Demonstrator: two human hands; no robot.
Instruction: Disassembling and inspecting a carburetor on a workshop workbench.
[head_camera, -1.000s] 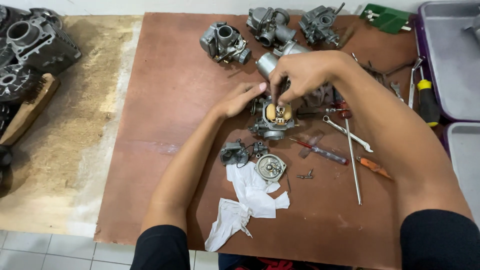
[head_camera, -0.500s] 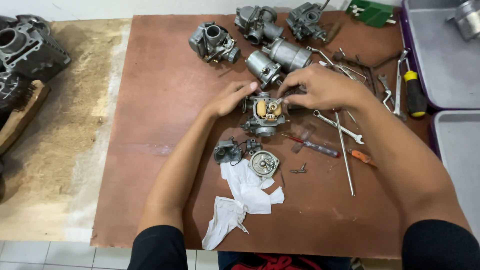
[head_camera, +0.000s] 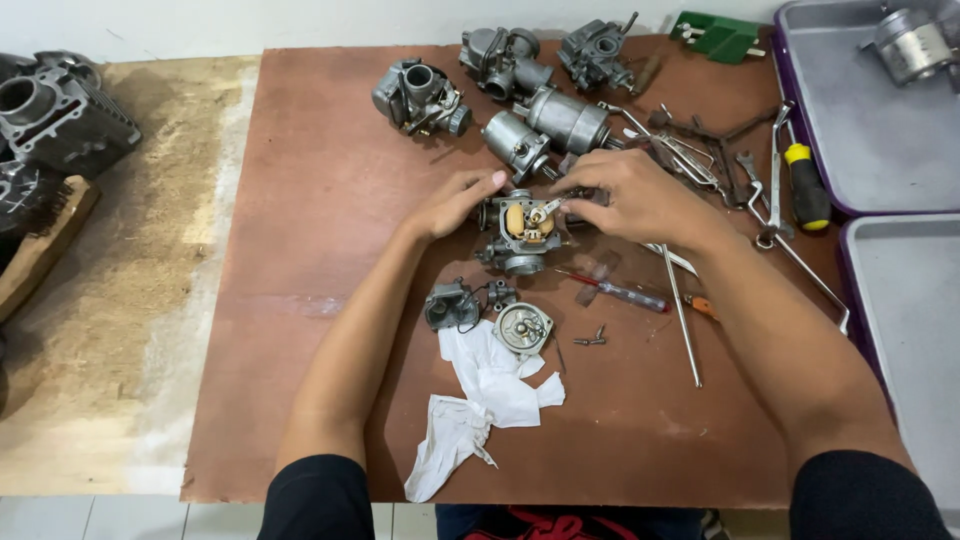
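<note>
Lying near the middle of the brown counter (head_camera: 300, 300) is an opened carburettor body (head_camera: 522, 232), its tan float facing up. The left hand (head_camera: 462, 200) is bracing the body's left side with fingers curled against it, holding it steady. The right hand (head_camera: 640, 195) is resting against the body's right side, its fingertips pinching a small metal part at the top of the float area; what that part is cannot be told.

Just below the body are lying a small grey cover (head_camera: 450, 305) and a round metal cap (head_camera: 523, 327), the cap touching a crumpled white rag (head_camera: 480, 395). Two small screws (head_camera: 592, 338) are sitting just right of the cap. A red-handled screwdriver (head_camera: 615, 290) and a long steel rod (head_camera: 682, 318) are lying to the right. Behind the hands, more carburettors (head_camera: 500, 80) are standing in a cluster. A yellow-and-black screwdriver (head_camera: 803, 185) is lying beside a grey tray (head_camera: 860, 130).
</note>
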